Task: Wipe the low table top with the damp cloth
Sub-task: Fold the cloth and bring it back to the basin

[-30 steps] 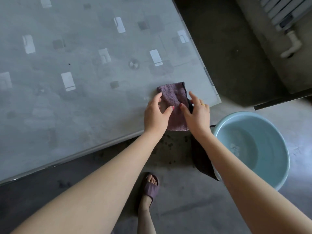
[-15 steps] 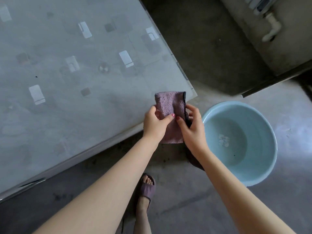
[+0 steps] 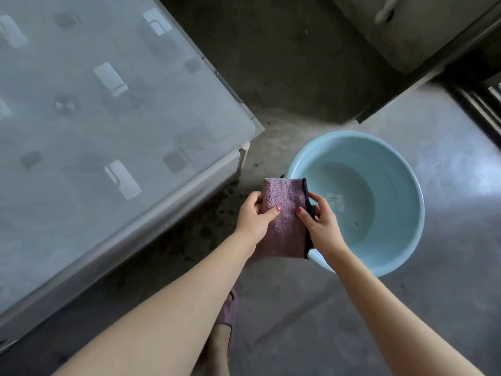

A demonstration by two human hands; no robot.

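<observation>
Both hands pinch the folded cloth (image 3: 284,221): left hand (image 3: 253,219), right hand (image 3: 322,226). Cloth hangs off the tabletop (image 3: 108,118), at the basin (image 3: 360,204) rim. Risk: dripping on floor if it's soaked.

Fluffy terry cloth (image 3: 284,221), glossy table top (image 3: 108,131)

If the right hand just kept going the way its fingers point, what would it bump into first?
The right hand already grips the purple cloth, so the cloth comes first. Its fingers point up and leftward; beyond the cloth, probably the left hand holding the other edge, then perhaps the low table, though depth is unclear.
</observation>
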